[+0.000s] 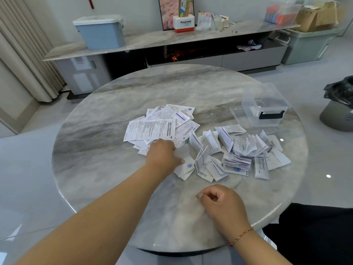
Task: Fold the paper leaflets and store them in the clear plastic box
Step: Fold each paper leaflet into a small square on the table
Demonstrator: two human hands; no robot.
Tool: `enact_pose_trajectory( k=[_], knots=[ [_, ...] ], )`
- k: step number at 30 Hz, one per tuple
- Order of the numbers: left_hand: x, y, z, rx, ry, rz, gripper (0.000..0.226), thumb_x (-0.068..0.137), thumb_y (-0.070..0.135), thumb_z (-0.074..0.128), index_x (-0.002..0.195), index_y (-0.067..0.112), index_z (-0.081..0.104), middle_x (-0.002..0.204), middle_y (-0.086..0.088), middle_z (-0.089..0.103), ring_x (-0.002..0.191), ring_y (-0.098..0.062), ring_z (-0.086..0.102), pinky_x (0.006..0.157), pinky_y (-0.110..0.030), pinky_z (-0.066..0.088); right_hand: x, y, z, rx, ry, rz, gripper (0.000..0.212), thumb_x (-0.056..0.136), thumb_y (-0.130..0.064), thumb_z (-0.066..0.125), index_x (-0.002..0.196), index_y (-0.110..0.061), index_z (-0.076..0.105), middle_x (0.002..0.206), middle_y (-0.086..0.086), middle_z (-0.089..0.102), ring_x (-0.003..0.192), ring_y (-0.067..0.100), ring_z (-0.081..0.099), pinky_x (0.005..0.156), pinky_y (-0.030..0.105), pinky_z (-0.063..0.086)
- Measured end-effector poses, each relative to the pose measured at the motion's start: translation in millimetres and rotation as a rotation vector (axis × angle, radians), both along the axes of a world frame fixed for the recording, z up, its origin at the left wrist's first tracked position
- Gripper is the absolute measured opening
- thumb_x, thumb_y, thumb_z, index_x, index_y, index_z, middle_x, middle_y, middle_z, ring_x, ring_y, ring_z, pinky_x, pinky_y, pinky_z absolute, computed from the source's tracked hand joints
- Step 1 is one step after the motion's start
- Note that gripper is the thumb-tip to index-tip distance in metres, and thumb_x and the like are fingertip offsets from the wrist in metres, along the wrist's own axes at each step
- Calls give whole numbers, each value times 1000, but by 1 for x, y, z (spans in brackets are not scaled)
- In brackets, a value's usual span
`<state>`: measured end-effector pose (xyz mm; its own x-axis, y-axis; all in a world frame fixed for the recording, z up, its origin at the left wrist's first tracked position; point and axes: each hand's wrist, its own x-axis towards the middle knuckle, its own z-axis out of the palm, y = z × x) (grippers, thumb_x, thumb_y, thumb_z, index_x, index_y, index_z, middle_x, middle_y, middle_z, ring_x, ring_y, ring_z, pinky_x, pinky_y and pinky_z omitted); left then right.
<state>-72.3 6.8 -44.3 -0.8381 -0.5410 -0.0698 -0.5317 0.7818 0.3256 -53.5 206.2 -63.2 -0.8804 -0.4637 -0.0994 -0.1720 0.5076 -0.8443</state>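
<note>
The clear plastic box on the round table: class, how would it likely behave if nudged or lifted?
The clear plastic box looks empty and thin-walled, so it is probably light. On the glossy marble table a push would likely slide it rather than tip it. Its black handle suggests an easy one-handed lift.

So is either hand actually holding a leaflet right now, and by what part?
The left hand reaches into the unfolded leaflets; its fingertips are hidden, so a grip cannot be told. The right hand rests loosely curled on the table, holding nothing.
</note>
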Motion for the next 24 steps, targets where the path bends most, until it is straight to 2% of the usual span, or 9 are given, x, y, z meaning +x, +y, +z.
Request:
enact_pose_trajectory(
  k=[2,4,7,9,11,13,17,20,24],
  knots=[
    [9,3,-1,-78,75,-90,13,84,14,62,97,13,60,106,-6,52,102,-26,49,78,-34,44,0,0,-1,-2,9,4,21,79,-18,66,62,-30,69,70,-13,66,72,-3,57,60,9,41],
    [23,6,-3,-171,56,-215,16,87,11,52,100,13,60,106,-6,52,104,-25,49,79,-37,46,-1,1,-1,-7,22,9,24,79,-17,66,60,-32,67,71,-14,67,75,-4,57,62,8,41],
    [41,6,-12,-175,23,-350,44,91,52,38,95,15,63,102,-1,55,102,-20,47,82,-35,43,0,2,-2,-17,27,17,22,78,-15,66,62,-29,69,72,-12,68,76,-3,58,64,8,41],
    [46,6,-14,-118,37,-327,58,91,61,27,87,17,65,99,0,57,100,-22,48,83,-35,41,0,2,-2,-15,36,21,19,79,-16,66,63,-27,70,73,-11,68,77,-2,57,64,8,42],
    [43,6,-14,-98,42,-219,41,90,55,45,100,20,63,104,-3,56,104,-25,49,87,-34,40,0,1,-3,-11,46,23,21,79,-17,66,62,-29,69,72,-12,68,76,-3,57,63,8,41],
    [41,8,-11,-86,-27,-66,52,80,56,62,114,18,55,111,-5,54,107,-26,49,89,-35,42,0,0,-4,-11,51,26,23,79,-18,66,60,-32,67,72,-14,67,75,-4,57,62,8,41],
    [42,13,-4,-54,-52,2,38,84,47,62,102,14,56,108,-6,54,100,-26,52,75,-33,42,-1,-2,-5,-25,27,0,25,80,-18,65,60,-34,65,68,-11,67,69,-1,57,57,9,40],
    [59,18,18,-110,79,-93,17,95,33,50,87,18,52,96,0,50,90,-24,54,62,-29,35,1,-2,-3,-148,70,-28,16,80,-22,63,80,-38,65,71,-7,59,64,7,54,59,17,41],
    [83,33,42,-178,125,-436,10,92,23,54,95,20,63,93,1,53,82,-24,57,64,-35,47,5,-6,4,-134,415,141,36,82,-44,53,118,-44,51,100,-21,45,74,5,50,66,11,42]
  ],
)
